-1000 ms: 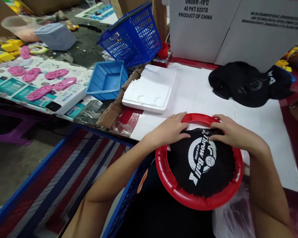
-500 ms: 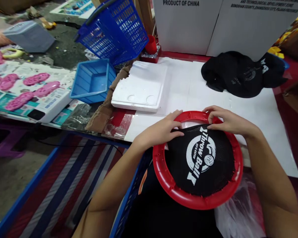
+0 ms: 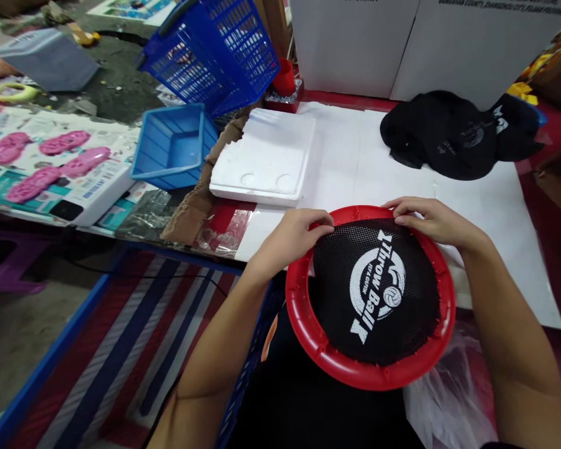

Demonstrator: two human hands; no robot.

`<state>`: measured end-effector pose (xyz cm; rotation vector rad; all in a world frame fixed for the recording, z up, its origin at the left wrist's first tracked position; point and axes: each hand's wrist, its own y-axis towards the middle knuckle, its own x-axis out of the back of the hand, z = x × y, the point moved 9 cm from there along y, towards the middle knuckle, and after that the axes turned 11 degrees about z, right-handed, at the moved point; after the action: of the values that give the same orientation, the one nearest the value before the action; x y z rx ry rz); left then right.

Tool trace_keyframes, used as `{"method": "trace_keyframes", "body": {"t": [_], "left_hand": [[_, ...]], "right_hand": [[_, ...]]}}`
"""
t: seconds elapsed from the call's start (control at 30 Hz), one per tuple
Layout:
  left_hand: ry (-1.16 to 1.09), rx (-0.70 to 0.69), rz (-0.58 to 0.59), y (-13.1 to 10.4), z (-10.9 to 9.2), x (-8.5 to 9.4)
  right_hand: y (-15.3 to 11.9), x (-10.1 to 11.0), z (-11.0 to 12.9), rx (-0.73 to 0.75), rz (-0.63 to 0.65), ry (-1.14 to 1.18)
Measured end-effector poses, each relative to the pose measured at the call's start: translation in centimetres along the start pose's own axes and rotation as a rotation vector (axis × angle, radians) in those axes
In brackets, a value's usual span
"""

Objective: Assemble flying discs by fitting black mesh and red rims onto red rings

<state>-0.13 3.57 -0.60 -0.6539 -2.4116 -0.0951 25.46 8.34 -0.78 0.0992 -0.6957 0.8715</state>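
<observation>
A red plastic ring rests over my lap, leaning against the table edge. Black mesh netting printed "Throw Ball" in white spans its inside. At the ring's upper left, my left hand pinches the rim and the net edge between thumb and fingers. My right hand is closed on the upper right of the rim, thumb pressed on the net's edge. The mesh now reaches the top of the ring between both hands.
Black mesh pieces lie piled on the white-covered table. Left of them are a white foam slab, a blue bin and a tilted blue basket. Grey-white cartons stand behind. A clear plastic bag hangs at lower right.
The net's upper edge has moved up to the ring's top rim, closing the gap there. My left hand has shifted slightly left and up with it.
</observation>
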Motion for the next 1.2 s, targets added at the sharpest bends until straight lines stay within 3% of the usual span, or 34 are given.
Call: {"method": "trace_keyframes", "body": {"t": [0.2,0.47,0.67,0.87,1.0,1.2], "left_hand": [[0.003,-0.009,0.017,0.4,-0.2,0.5],[0.391,0.081,-0.103,-0.5,-0.7,2.2],[0.363,0.005,0.042,1.0,0.1,2.3],[0.405,-0.044,0.081,1.6,0.0,2.1],[0.415,-0.157,0.110,1.8,0.5,2.0],[0.400,-0.183,0.129,1.7,0.8,2.3]], "right_hand": [[0.4,-0.6,-0.3,0.029,0.028,-0.059],[1.1,-1.6,-0.2,0.051,-0.019,-0.155],[0.8,-2.0,0.1,0.042,0.010,-0.133],[0.8,-2.1,0.1,0.035,0.052,-0.082],[1.0,-2.2,0.0,0.025,0.053,-0.102],[0.6,-2.2,1.5,0.074,-0.050,-0.121]]}}
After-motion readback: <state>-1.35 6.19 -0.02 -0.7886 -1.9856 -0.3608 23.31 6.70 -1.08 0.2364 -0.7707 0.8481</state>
